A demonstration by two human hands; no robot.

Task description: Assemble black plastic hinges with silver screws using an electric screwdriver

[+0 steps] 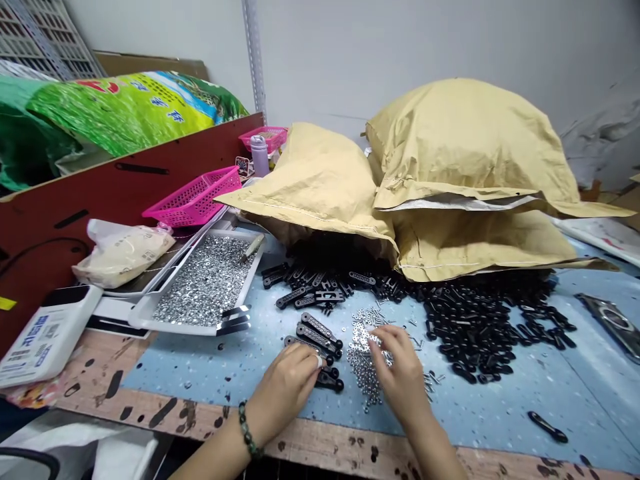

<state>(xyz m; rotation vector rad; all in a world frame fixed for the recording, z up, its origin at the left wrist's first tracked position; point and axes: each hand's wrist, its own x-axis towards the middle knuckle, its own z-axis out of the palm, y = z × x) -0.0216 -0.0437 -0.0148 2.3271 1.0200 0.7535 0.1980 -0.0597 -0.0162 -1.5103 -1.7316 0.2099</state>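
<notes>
On a blue work mat (pixel 500 413), left hand (pixel 283 390) curled atop black metal links (pixel 315 337), grip impossible to tell; right hand (pixel 400 373) half open, fingertips (pixel 375 347) at a heap of silver nuts (pixel 363 363). Alongside, a tray (pixel 175 325) of more nuts, tan paper sacks (pixel 315 187), and a white box (pixel 47 337) with blue lettering, too small to read.
</notes>
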